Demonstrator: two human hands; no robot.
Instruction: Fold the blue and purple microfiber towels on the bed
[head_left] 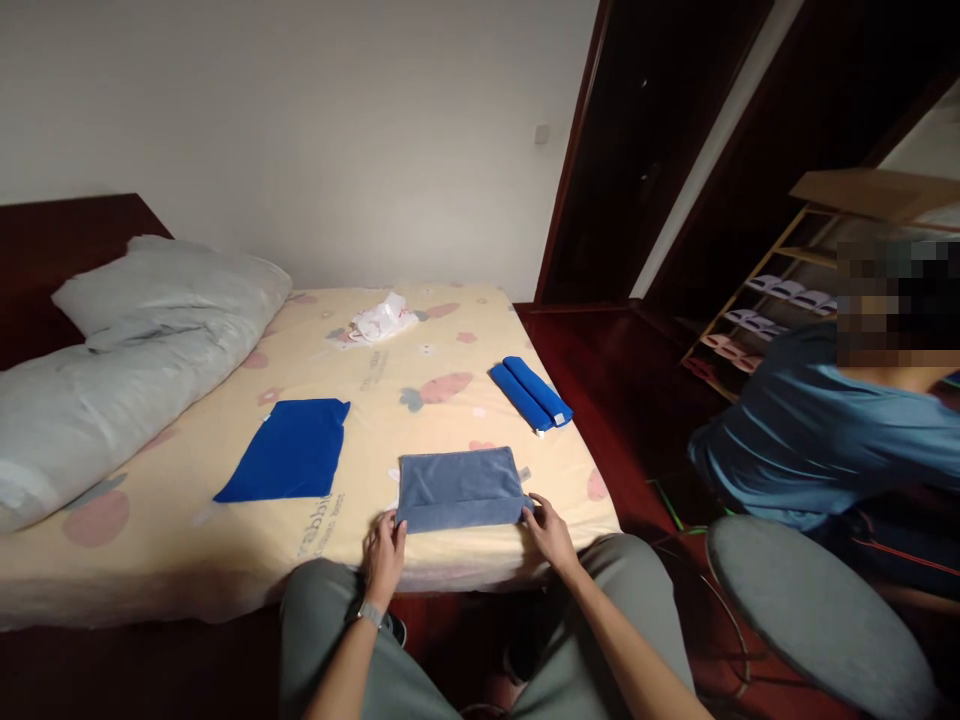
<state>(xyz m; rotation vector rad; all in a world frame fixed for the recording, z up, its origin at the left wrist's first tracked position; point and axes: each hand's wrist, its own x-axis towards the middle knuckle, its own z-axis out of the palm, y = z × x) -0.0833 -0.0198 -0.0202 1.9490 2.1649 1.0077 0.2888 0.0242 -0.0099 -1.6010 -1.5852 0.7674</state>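
A grey-blue towel (459, 486) lies folded at the near edge of the bed (225, 560). My left hand (384, 556) pinches its near left corner, fingers closed on the cloth. My right hand (550, 532) grips the near right corner in the same way. A flat, bright blue cloth (289, 450) lies to the left of the towel. A rolled blue cloth (531, 394) rests near the bed's right edge. My knees in grey trousers show below the hands.
A grey pillow (127, 340) lies at the bed's left, and a crumpled white bag (382, 318) at the far end. Another person in a blue shirt (817, 430) bends at the right by a shoe rack (780, 300). A round grey stool (817, 610) stands near.
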